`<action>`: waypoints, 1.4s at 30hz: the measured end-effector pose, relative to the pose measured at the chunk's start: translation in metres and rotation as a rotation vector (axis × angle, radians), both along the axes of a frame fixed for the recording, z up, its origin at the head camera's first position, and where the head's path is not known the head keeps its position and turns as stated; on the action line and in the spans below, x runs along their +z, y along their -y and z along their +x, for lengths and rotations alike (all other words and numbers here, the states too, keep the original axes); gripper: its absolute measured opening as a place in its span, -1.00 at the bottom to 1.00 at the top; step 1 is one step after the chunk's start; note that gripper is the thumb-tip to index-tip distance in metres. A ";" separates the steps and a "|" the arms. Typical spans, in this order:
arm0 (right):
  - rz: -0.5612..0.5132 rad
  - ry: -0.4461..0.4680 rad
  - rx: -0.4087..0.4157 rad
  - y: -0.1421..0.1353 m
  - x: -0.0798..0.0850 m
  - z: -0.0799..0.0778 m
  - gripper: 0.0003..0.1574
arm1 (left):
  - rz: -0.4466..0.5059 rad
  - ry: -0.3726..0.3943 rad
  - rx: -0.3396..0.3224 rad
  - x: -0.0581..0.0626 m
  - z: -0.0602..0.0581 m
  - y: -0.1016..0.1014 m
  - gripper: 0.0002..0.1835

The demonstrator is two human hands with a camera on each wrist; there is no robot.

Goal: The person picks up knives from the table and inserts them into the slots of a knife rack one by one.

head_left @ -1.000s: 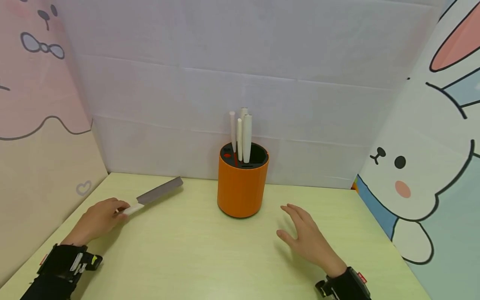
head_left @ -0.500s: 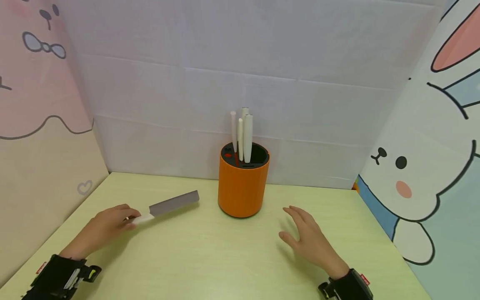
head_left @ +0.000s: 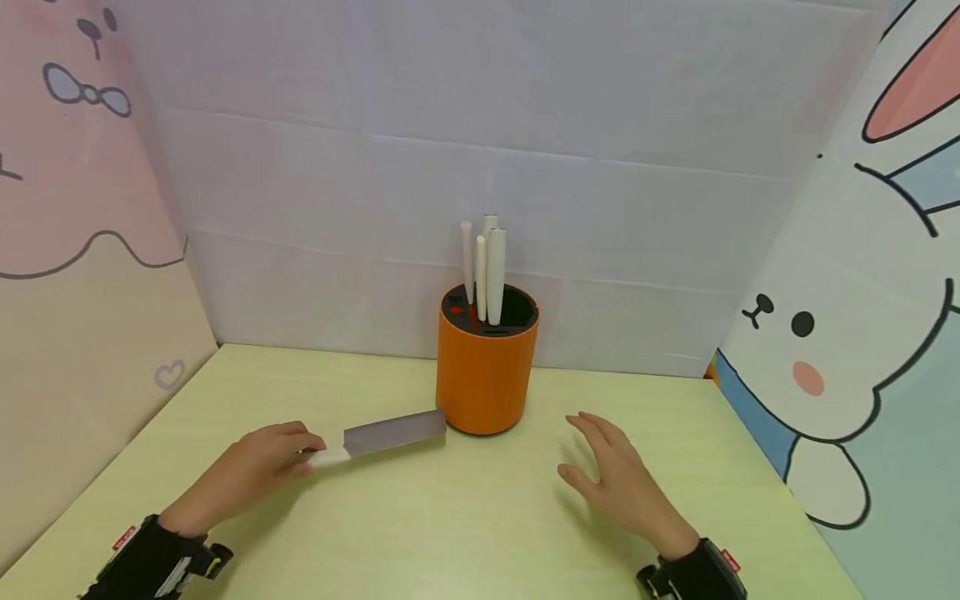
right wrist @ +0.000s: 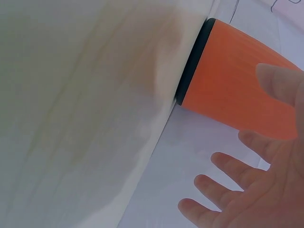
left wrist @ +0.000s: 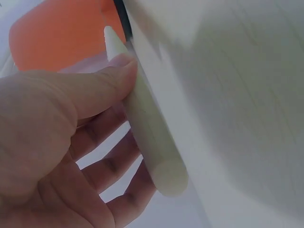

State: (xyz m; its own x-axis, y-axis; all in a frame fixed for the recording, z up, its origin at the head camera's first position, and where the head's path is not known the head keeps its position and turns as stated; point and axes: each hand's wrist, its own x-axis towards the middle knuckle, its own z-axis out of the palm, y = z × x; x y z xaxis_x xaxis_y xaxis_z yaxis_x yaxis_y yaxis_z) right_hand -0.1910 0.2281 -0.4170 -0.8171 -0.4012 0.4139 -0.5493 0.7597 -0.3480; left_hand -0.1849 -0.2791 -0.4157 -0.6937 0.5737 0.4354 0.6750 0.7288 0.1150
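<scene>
My left hand (head_left: 258, 467) pinches the white handle (left wrist: 152, 128) of a cleaver (head_left: 393, 432) between thumb and fingers. The broad grey blade points right, its tip overlapping the lower left of an orange knife block (head_left: 480, 379) in the head view; whether they touch I cannot tell. Several white-handled knives (head_left: 495, 275) stand upright in the block's black top. To the right of the block, my right hand (head_left: 626, 487) holds nothing, its fingers spread and apart from the block. In the right wrist view, the orange block (right wrist: 237, 76) lies beyond the spread fingers.
A pale yellow-green table (head_left: 450, 533) lies under both hands. At its back rises a white sheet wall (head_left: 337, 208). Panels with cartoon drawings stand on the left and on the right (head_left: 885, 350).
My left hand has carried the cleaver rightward and nearer to me, bringing the blade from the table's left side up to the block. The right hand has barely moved.
</scene>
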 end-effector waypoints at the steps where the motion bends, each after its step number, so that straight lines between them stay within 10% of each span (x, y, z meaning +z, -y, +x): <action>1: 0.000 -0.001 -0.001 0.000 0.000 0.000 -0.18 | 0.001 0.004 -0.004 0.000 0.001 -0.002 -0.65; 22: -0.001 0.019 -0.007 0.000 0.000 0.000 -0.18 | -0.010 0.046 -0.061 -0.004 0.008 -0.026 -0.64; 42: -0.003 0.011 0.002 0.001 0.001 0.001 -0.18 | -0.063 0.099 -0.123 -0.006 -0.008 -0.099 -0.71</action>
